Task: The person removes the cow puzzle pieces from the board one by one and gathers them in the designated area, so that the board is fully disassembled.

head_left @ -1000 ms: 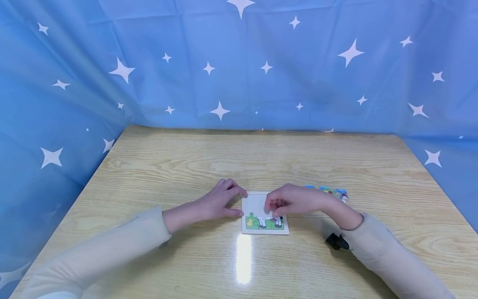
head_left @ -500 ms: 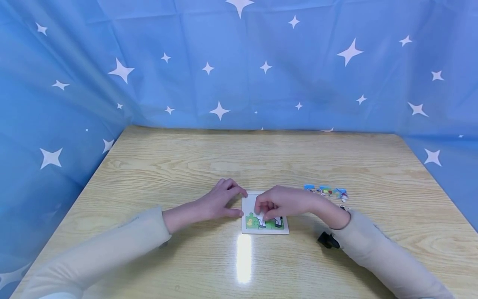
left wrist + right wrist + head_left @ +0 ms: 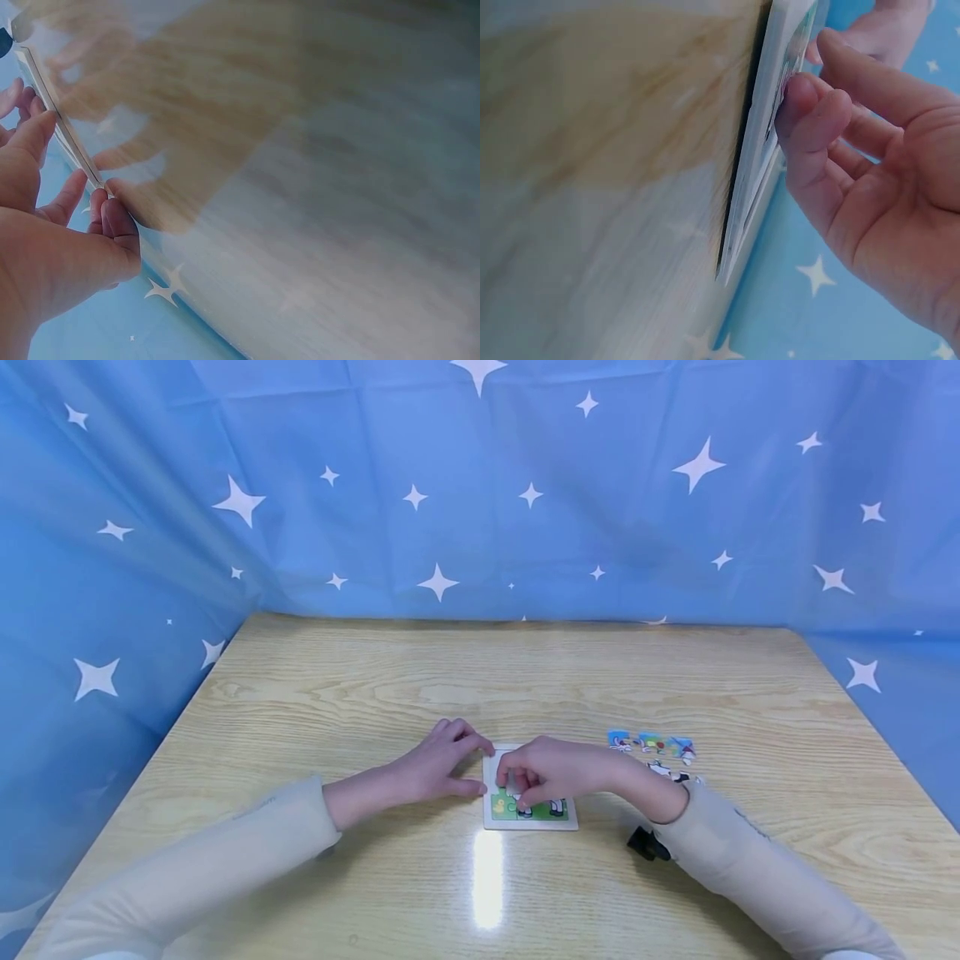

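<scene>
A small puzzle board (image 3: 528,824) with a pale frame lies on the table. Green pieces (image 3: 498,807) with a yellow duck and white animal legs fill its lower part. My left hand (image 3: 429,770) is at the board's left side, thumb and forefinger spread apart, their tips against its edge. My right hand (image 3: 555,770) is over the board, fingers bent down and thumb low over the leg pieces. In the right wrist view, bent fingertips (image 3: 802,94) meet the board's face. I cannot tell whether they pinch a piece.
To the right lie loose blue puzzle pieces (image 3: 651,742) and black-and-white pieces (image 3: 660,768), the latter partly behind my right wrist. A black object (image 3: 647,843) sits under the right sleeve cuff. A blue star-patterned cloth (image 3: 480,527) hangs behind the wood-grain table (image 3: 360,660).
My right hand has shifted left and slightly nearer over the board, uncovering more loose pieces on the right. The left hand keeps its place at the board's edge.
</scene>
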Tool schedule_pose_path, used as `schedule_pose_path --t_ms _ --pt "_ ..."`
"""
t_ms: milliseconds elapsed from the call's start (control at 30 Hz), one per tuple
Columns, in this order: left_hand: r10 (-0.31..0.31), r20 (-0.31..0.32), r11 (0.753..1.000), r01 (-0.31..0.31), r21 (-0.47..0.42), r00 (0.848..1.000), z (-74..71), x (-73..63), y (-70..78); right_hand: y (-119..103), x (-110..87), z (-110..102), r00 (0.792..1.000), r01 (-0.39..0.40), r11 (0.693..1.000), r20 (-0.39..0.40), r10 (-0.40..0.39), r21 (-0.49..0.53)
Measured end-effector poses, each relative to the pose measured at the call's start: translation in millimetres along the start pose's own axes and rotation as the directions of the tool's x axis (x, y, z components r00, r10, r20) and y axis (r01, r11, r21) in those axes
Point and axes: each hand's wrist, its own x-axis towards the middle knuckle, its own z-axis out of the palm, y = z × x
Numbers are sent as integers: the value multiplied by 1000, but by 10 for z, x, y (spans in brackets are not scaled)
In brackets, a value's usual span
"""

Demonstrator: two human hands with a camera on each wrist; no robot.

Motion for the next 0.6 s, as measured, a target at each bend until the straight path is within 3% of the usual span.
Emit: schedule_pose_path --t_ms 167,600 --pt "3 0 1000 -3 2 1000 0 0 -4 -43 -2 24 998 -55 998 -2 55 12" --pt "-1 1 1000 1 0 1000 -11 -2 2 -62 34 68 995 -100 995 1 100 0"
